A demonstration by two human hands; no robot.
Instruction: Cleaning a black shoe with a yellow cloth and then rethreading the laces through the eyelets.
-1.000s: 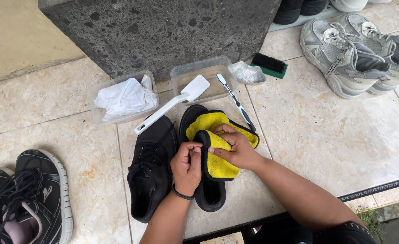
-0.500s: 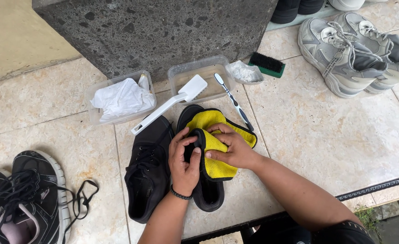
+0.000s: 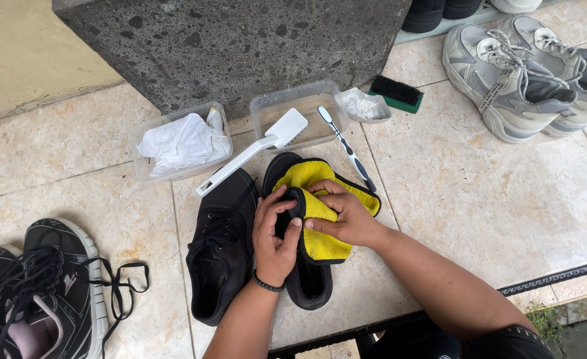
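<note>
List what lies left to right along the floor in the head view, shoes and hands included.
Black-and-white sneakers → black shoe → left hand → yellow cloth → right hand → grey sneakers.

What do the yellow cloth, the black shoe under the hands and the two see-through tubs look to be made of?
Yellow cloth: soft, fuzzy fabric, probably microfibre; it folds thickly and has black edging.
Black shoe: matte woven fabric, likely canvas; no shine.
Tubs: thin clear plastic; the floor shows through the walls.
</note>
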